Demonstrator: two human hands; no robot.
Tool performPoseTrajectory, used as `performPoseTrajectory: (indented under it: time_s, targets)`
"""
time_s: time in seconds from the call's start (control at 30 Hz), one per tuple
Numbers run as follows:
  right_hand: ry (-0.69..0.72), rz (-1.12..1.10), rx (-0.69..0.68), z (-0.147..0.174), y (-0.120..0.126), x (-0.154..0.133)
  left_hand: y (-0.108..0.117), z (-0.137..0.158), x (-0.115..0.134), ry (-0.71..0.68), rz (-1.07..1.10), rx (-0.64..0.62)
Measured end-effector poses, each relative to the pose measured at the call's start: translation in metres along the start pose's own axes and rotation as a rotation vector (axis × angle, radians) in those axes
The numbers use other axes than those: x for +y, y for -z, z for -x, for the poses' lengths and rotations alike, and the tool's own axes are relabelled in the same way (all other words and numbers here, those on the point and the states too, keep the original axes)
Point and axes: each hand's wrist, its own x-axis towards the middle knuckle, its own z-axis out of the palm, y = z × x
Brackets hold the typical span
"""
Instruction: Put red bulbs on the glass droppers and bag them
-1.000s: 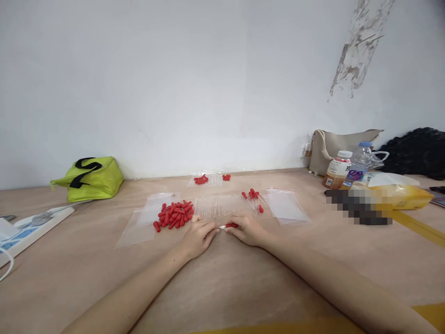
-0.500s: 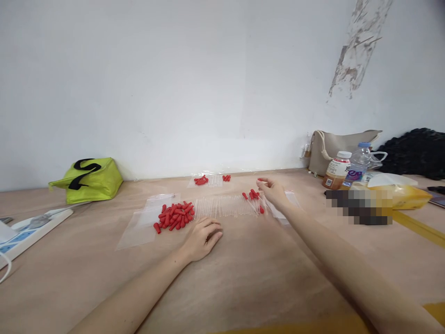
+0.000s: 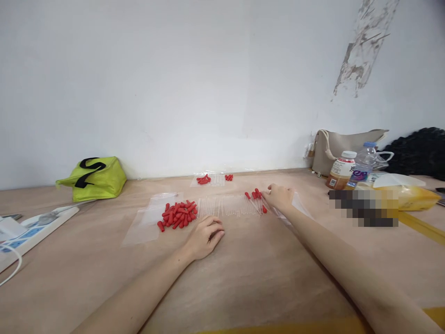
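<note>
My left hand rests on the table, fingers loosely bent and thumb apart, holding nothing. Just beyond it lies a pile of red rubber bulbs on clear plastic bags. A row of thin clear glass tubes runs from the pile towards the right. At the row's right end lie several droppers, tubes with red bulbs on them. My right hand is beside these, its fingers bent and the fingertips closed at a dropper's red bulb; the fingers partly hide the contact.
Behind the row is a clear bag with red bulbs and tubes. A green bag and a power strip are on the left. To the right stand a drink bottle, a water bottle, a grey bag and a yellow packet.
My right hand has come down from above the droppers with a red-bulbed dropper, to the right end of the group. My left hand stays put. The view has shifted slightly.
</note>
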Motion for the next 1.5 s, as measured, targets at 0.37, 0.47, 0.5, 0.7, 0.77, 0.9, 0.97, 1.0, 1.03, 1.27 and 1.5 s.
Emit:
performPoseTrajectory:
  time_s: [0.37,0.47,0.5,0.7,0.77,0.9,0.97,1.0,1.03,1.27,1.5]
  targets:
    - [0.173,-0.074,-0.241,0.042,0.023,0.003,0.006,-0.003,-0.013,0.173,-0.330,0.115]
    - [0.188,-0.080,-0.254,0.043,0.024,-0.001,0.010,-0.010,-0.023,0.260,-0.431,0.144]
    - [0.189,-0.081,-0.260,0.044,0.025,-0.002,0.010,-0.014,-0.026,0.285,-0.437,0.139]
    - [0.152,-0.061,-0.244,0.046,0.029,-0.005,-0.005,-0.056,-0.035,0.519,-0.509,0.025]
    - [0.129,-0.056,-0.242,0.042,0.034,-0.003,-0.014,-0.070,-0.038,0.573,-0.520,0.011]
    - [0.187,-0.145,-0.245,0.039,0.044,-0.002,-0.028,-0.088,-0.044,0.662,-0.531,-0.035]
    - [0.298,-0.276,-0.260,0.045,0.043,-0.007,-0.032,-0.092,-0.045,0.693,-0.539,-0.058]
    - [0.365,-0.334,-0.265,0.049,0.041,-0.011,-0.033,-0.093,-0.044,0.702,-0.545,-0.067]
    - [0.430,-0.376,-0.263,0.055,0.038,-0.016,-0.034,-0.095,-0.044,0.705,-0.551,-0.073]
    - [0.739,-0.283,-0.181,0.091,0.021,-0.035,-0.023,-0.096,-0.027,0.616,-0.557,-0.035]
    - [0.716,-0.317,-0.128,0.091,0.004,-0.032,0.004,-0.038,-0.011,0.224,-0.341,0.020]
